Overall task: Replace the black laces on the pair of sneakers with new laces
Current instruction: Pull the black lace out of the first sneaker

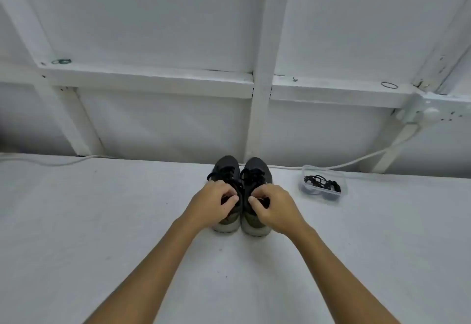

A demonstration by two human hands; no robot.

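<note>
Gripping at the collar end of each sneaker, both hands work the pair at once. Left hand (pixel 212 204): fingers curled over the opening of the left sneaker (pixel 226 191), fingertips at the top of its black laces (pixel 225 172); whether a lace end is actually pinched cannot be told, the knuckles hide it. Right hand (pixel 274 209): same posture on the right sneaker (pixel 256 191), thumb and forefinger curled in at the tongue, apparently on lace or tongue.

Sneakers stand side by side, touching, heels toward the person, toes at 12 o'clock against the wall (pixel 153 30). Both are fully laced in black.

Clear plastic tub (pixel 322 186) sits at 3 o'clock from the pair, well apart, holding a tangle of dark laces (pixel 321 181), judged to be the new ones. White surface (pixel 102 221) carries all of it; a white cable (pixel 356 162) runs along its far edge.

Step in hand (judgement): the very start, loosening or untying the old laces. Nothing is unthreaded yet.

Next move calls for finding the knot or free ends, freeing them, then drawing lace out eyelet by eyelet, probably one shoe at a time with the other hand steadying.
</note>
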